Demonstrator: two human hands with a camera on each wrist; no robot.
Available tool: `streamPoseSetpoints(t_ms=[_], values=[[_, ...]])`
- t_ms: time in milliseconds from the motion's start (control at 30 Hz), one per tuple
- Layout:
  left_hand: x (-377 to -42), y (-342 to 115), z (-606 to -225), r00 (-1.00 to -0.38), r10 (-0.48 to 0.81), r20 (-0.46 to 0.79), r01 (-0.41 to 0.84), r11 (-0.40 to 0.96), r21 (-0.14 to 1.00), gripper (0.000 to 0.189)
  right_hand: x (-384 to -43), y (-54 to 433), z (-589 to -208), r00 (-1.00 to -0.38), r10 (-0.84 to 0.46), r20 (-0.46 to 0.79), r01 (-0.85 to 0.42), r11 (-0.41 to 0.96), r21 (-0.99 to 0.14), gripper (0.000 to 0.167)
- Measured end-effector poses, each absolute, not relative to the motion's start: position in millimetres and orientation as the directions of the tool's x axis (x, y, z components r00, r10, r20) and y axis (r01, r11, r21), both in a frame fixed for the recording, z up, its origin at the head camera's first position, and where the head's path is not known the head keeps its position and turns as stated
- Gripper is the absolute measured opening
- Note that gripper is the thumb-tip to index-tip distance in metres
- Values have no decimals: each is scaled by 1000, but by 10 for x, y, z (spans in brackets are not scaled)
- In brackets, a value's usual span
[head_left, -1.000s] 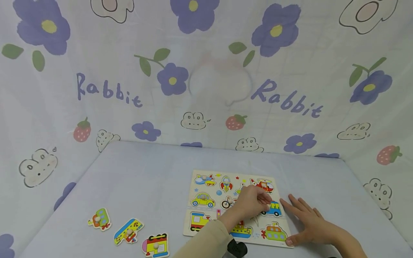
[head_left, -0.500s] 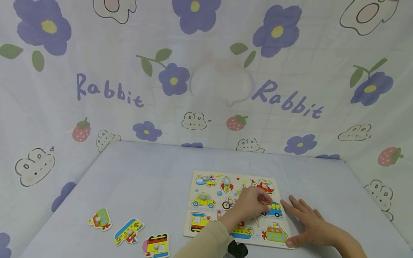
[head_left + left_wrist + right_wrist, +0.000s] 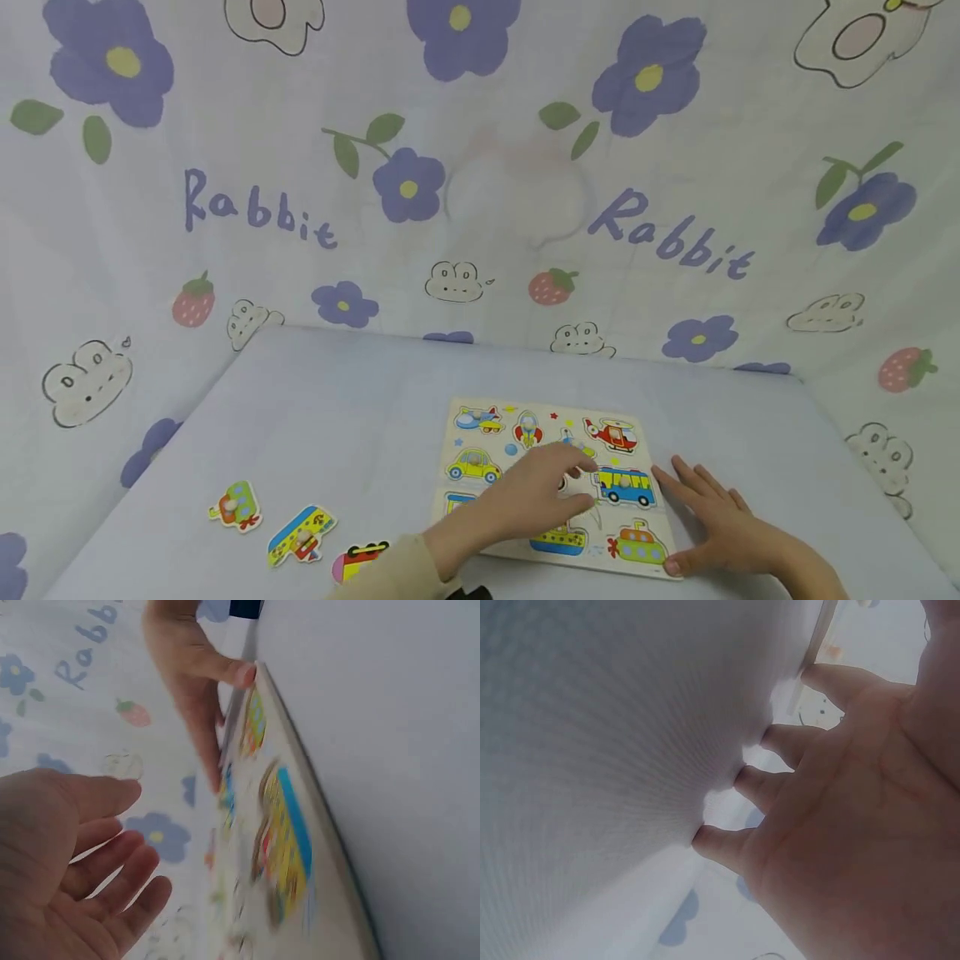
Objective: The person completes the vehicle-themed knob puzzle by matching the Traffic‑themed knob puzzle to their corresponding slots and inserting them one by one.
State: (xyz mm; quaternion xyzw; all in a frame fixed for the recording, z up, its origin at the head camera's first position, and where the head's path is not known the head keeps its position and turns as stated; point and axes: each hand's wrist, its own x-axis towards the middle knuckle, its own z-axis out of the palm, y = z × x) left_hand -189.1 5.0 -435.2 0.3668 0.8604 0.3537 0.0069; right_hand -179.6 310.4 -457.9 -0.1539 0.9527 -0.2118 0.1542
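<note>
My left hand (image 3: 525,496) hovers over the middle of a wooden peg puzzle board (image 3: 588,560), fingers loosely bent and holding nothing. The left wrist view shows this hand (image 3: 82,877) with its fingers spread apart. Just right of its fingertips, a blue bus piece (image 3: 637,493) with a small knob lies in the board. My right hand (image 3: 723,529) rests at the board's right edge, thumb on the near right corner and fingers straight. In the right wrist view, its fingertips (image 3: 724,840) press on the tablecloth. The left hand and forearm hide part of the board.
Left of the board lie a green submarine piece (image 3: 243,504), a yellow ship piece (image 3: 303,533) and a train piece (image 3: 348,562) partly behind the sleeve (image 3: 397,571). The board also bears a helicopter (image 3: 613,435), rocket (image 3: 528,431) and yellow car (image 3: 472,467). A patterned curtain (image 3: 495,250) stands behind.
My left hand has let go of the bus piece and drawn back left, uncovering it in the board. The sleeve now covers part of the train piece. The right hand stays put.
</note>
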Motion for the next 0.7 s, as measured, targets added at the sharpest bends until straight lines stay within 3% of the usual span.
streamPoseSetpoints(t_ms=[133, 300, 433, 600, 700], values=[[-1775, -595, -4250, -727, 634, 262, 640, 489, 593, 27, -1798, 3099, -4590, -908, -357, -219, -229, 861, -454, 116], [-1671, -1396, -4281, -830, 512, 220, 523, 580, 624, 26, -1806, 3111, -4612, -904, -352, -243, -211, 861, -462, 117], [-1630, -1970, -4317, -888, 381, 258, 453, 625, 636, 24, -1820, 3114, -4604, -906, -346, -245, -209, 867, -453, 117], [-1550, -2469, -4327, -922, 246, 299, 386, 636, 668, 20, -1812, 3096, -4587, -906, -353, -233, -219, 863, -456, 116], [-1494, -2591, -4341, -936, 233, 265, 353, 601, 717, 20, -1800, 3089, -4591, -906, -350, -237, -211, 860, -464, 116]])
